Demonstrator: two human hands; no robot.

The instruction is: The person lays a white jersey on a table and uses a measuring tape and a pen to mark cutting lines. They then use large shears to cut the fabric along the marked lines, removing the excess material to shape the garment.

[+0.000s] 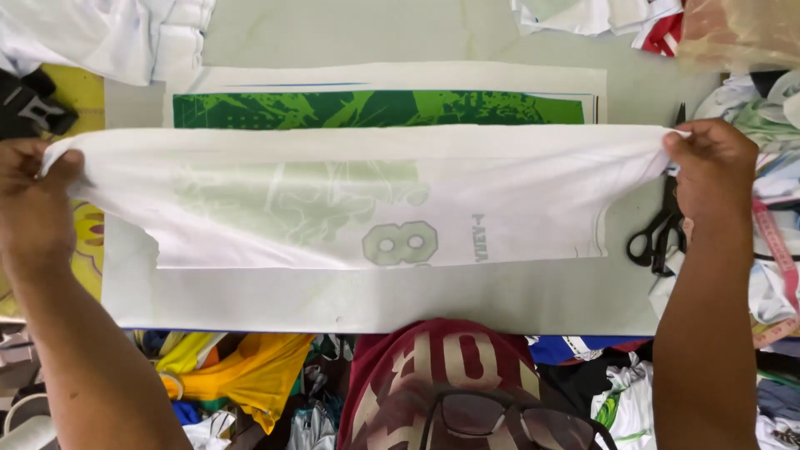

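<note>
Pale green table (350, 33) is seen from above, with piles of clothes around its edges. A big white paper sheet (500, 296) is laid flat on it, and a green printed strip (375, 109) is seen at the far side of the sheet. A white cloth piece (517, 179) is held stretched just above the paper. Faint green shapes are seen through the cloth. Its left end is pinched tight by the left hand (33, 204). Its right end is gripped by the right hand (712, 167). Black scissors (662, 233) are seen lying just beside the right hand, partly hidden by it. Yellow, blue and dark red clothes (250, 367) are heaped at the near edge.
</note>
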